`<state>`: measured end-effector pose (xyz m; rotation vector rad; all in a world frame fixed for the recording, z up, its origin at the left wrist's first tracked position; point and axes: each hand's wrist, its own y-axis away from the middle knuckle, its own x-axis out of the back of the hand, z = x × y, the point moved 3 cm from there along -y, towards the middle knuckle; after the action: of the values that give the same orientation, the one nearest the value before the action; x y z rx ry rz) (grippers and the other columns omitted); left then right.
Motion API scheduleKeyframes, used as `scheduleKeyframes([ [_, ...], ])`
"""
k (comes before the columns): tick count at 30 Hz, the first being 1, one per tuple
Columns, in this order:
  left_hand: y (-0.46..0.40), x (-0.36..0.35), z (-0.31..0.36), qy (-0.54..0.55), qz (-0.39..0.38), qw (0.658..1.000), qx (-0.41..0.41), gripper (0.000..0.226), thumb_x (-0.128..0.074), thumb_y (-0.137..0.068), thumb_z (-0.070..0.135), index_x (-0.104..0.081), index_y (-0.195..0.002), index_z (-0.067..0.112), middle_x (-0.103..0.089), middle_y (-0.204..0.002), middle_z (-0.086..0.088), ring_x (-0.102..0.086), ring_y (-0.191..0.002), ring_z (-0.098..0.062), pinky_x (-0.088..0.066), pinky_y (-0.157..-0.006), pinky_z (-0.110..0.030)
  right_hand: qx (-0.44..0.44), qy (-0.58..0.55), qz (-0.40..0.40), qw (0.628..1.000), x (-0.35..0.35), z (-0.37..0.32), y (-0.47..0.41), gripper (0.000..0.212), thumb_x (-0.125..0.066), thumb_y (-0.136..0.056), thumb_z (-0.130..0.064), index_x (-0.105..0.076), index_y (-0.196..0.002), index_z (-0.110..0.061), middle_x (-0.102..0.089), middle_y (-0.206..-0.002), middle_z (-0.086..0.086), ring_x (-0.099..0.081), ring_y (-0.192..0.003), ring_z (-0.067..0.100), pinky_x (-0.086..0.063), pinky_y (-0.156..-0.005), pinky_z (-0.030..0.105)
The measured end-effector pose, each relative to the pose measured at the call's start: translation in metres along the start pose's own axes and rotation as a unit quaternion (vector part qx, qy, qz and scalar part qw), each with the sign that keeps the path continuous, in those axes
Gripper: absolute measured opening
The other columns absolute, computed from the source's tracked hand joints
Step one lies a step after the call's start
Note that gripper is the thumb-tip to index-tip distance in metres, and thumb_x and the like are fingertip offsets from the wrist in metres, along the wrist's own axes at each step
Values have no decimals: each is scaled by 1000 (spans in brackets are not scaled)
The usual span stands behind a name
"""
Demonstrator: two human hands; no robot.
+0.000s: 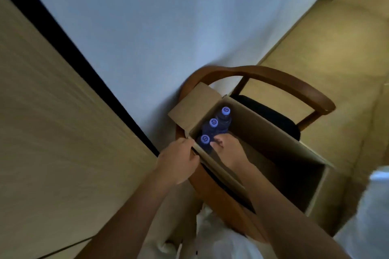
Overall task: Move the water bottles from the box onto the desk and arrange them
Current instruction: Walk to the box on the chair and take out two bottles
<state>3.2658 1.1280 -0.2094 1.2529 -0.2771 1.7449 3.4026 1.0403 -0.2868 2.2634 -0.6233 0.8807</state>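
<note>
While your left hand (179, 160) gripped the cardboard box (263, 143) rim at lower centre | right hand (228, 149) reached inside, fingers curled beside three capped water bottles (212, 128), hold unclear | bottles likely full, heavy, slick: grasp below the cap.

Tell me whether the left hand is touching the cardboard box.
Touching. The head view shows the left hand with its fingers on the near rim of the cardboard box.

Forearms (130, 206) bare, no sleeves visible; pale garment (221, 242) below, possibly trousers.
</note>
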Motion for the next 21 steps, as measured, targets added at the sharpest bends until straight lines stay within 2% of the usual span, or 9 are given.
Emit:
scheduleKeyframes([
  [3,-24,-10,1,13,-3,999,35,30,-49,-92,34,-55,-119,22,-56,-121,1,-53,-106,-16,-46,-82,-30,-5,13,-35,999,-11,10,-37,33,-53,-94,-25,-57,-120,-6,-59,-120,13,-55,-110,26,-42,-96,37],
  [5,-35,-19,1,18,-6,998,56,37,-50,-92,34,-51,-127,22,-53,-127,2,-51,-112,-15,-41,-84,-26,1,35,-60,998,-21,15,-56,33,-51,-95,-28,-57,-118,-6,-59,-118,14,-54,-110,27,-41,-95,36],
  [8,-42,-31,-2,19,-30,996,76,44,-49,-93,35,-44,-135,23,-50,-133,2,-48,-119,-15,-44,-93,-30,8,61,-77,995,-38,22,-72,32,-50,-95,-31,-58,-114,-6,-59,-114,13,-54,-108,28,-40,-89,35],
  [11,-45,-39,-8,21,-36,996,81,37,-49,-93,36,-48,-128,24,-52,-126,3,-50,-112,-13,-41,-84,-25,8,78,-90,993,-51,26,-82,36,-54,-93,-35,-55,-116,-8,-55,-116,14,-53,-108,30,-41,-88,38],
  [17,-43,-46,-16,16,-37,995,92,36,-50,-92,36,-49,-126,22,-52,-123,2,-50,-108,-12,-35,-78,-24,50,133,-69,987,-58,22,-85,31,-56,-91,-32,-52,-109,-6,-49,-117,13,-55,-102,32,-43,-80,38],
  [21,-42,-39,-18,12,-21,997,68,43,-50,-92,36,-46,-133,21,-52,-130,1,-50,-115,-15,-38,-82,-25,63,107,-17,992,-46,26,-69,31,-54,-92,-36,-53,-107,-9,-52,-111,9,-56,-98,25,-41,-75,31],
])
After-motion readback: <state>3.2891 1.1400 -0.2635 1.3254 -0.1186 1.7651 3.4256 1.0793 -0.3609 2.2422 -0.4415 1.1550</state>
